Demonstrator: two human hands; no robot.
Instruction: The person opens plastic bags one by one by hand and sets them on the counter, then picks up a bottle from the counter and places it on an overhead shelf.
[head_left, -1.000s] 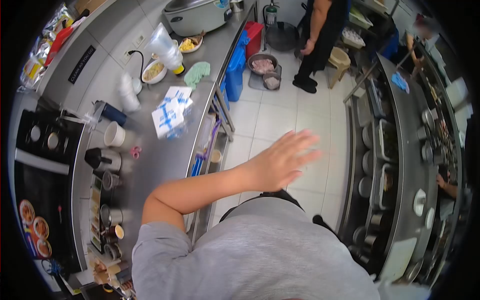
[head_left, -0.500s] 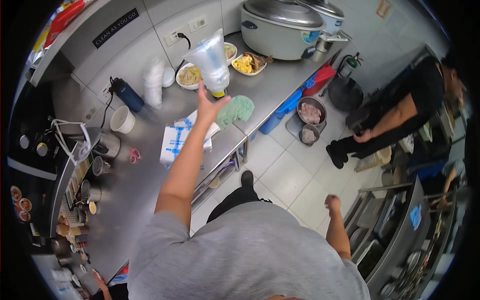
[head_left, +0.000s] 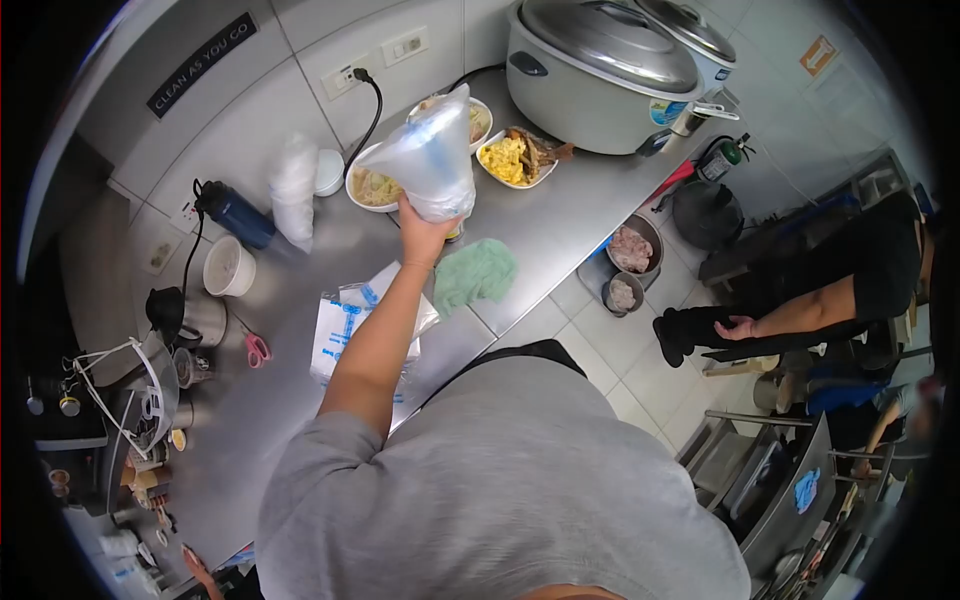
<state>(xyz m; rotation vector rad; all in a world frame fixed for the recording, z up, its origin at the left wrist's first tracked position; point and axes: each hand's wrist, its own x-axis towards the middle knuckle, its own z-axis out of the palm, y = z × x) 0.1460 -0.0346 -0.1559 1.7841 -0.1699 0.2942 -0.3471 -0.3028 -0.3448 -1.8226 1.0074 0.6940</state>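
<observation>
My left hand (head_left: 424, 238) is closed round the lower end of a clear plastic bag (head_left: 437, 165), which stands above the steel counter; its contents are hard to make out. Behind the bag is a white bowl of food (head_left: 374, 192), with another bowl (head_left: 481, 122) further back. A bowl of yellow food and a fried piece (head_left: 512, 160) sits to the right. Near my wrist lies a crumpled green cloth (head_left: 476, 274). White packets with blue print (head_left: 338, 325) lie beside my forearm. My right hand is out of view.
Large rice cookers (head_left: 600, 85) occupy the counter's far end. A blue bottle (head_left: 237, 215), a white tub (head_left: 229, 266) and pink scissors (head_left: 258, 350) stand or lie on the left. On the right, a person in black (head_left: 810, 300) stands near floor pans of meat (head_left: 632, 250).
My left hand has gone from open beside the plastic bag to closed round its lower end. My right hand has left the view. The camera has moved closer to the counter.
</observation>
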